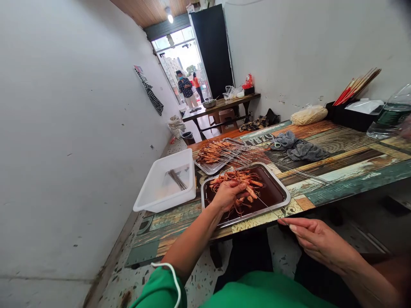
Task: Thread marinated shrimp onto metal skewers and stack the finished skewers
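Observation:
My left hand (229, 194) is closed on an orange-brown piece of meat (251, 191), over a metal tray (287, 200) of dark liquid. More such pieces (236, 174), with thin tail-like strands, lie heaped in that tray. A thin metal skewer (271, 208) runs from the held piece to my right hand (316, 237). That hand pinches the skewer's near end beyond the table's front edge. Behind, a second metal tray (210, 170) bears a pile of skewered meat (213, 151), its skewers pointing right.
Left of the trays stands a white plastic bin (160, 188) with loose metal skewers (176, 179) inside. A grey cloth (305, 149), a bag of pale sticks (308, 115), a black box (346, 115) and a water bottle (390, 113) are farther right. Two people (186, 87) stand by the doorway.

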Demonstrator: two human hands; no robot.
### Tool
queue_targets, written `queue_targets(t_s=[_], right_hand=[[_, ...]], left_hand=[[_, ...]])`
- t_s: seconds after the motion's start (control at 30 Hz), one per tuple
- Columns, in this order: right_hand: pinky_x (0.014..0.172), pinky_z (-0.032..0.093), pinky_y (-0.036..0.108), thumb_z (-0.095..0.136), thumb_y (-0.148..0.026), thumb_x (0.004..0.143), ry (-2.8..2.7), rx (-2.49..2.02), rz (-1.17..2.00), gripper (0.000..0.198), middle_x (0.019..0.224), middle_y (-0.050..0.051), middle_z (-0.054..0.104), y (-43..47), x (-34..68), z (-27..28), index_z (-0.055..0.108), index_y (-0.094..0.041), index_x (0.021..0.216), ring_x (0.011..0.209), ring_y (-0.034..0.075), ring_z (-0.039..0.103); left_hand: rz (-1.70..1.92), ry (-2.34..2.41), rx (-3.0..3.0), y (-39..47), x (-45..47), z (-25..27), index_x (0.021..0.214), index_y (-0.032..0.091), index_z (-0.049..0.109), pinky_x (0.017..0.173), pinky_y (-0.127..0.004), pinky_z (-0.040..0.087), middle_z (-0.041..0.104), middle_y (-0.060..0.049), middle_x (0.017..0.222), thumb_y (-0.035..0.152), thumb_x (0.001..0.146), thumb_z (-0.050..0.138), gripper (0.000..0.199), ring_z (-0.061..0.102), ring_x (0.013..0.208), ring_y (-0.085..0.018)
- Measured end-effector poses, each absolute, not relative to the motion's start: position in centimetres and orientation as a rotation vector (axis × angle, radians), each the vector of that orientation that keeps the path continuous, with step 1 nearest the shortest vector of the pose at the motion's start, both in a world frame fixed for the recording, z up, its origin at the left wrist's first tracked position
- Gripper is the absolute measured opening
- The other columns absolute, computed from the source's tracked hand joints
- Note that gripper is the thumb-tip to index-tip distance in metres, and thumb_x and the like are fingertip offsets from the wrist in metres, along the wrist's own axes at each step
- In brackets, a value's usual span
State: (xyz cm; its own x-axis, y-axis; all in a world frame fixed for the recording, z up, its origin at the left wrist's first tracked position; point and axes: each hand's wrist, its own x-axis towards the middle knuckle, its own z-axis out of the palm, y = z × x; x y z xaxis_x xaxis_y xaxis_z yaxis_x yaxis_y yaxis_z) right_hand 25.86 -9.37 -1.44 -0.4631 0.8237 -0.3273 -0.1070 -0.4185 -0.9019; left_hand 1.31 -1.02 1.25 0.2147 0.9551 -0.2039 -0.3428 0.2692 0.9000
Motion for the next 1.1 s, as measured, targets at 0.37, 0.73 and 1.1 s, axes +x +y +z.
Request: queue_targets(t_s=[0.37, 0.73, 1.1], right_hand=[[0.038, 0.015, 0.019, 0.061, -0.044, 0.072, -1.274, -1.140, 1.684, 0.043, 0.045, -0.009, 0.023, -9.5, 24.1, -1.7, 0.067, -0.014, 0.102, 0.041, 0.004, 0.019], [0.027, 0.014, 0.014, 0.059, -0.038, 0.077, -0.937, -0.906, 2.059, 0.038, 0.041, -0.013, 0.024, -9.1, 23.0, -2.5, 0.062, -0.016, 0.107, 0.028, 0.000, 0.011], [0.051, 0.042, 0.023, 0.046, -0.028, 0.084, -1.815, -1.058, 0.769, 0.036, 0.055, 0.004, 0.057, -9.5, 22.5, -3.5, 0.065, -0.017, 0.112, 0.051, 0.013, 0.051]], left_hand=[[1.048, 0.908, 0.824, -0.9, 1.2, 1.3, 0.080, 0.006, 0.066, 0.069, -0.025, 0.053, 0.067, -0.012, 0.082, 0.022, 0.064, 0.072, 0.023, 0.065, 0.078, -0.018], [1.010, 0.912, 0.828, -0.8, 0.8, 1.6, 0.084, 0.007, 0.065, 0.070, -0.024, 0.052, 0.067, -0.011, 0.080, 0.022, 0.070, 0.067, 0.019, 0.065, 0.076, -0.015], [1.023, 0.915, 0.829, -0.7, 0.8, 1.7, 0.083, 0.008, 0.064, 0.070, -0.025, 0.052, 0.067, -0.011, 0.079, 0.021, 0.072, 0.065, 0.017, 0.065, 0.074, -0.016]])
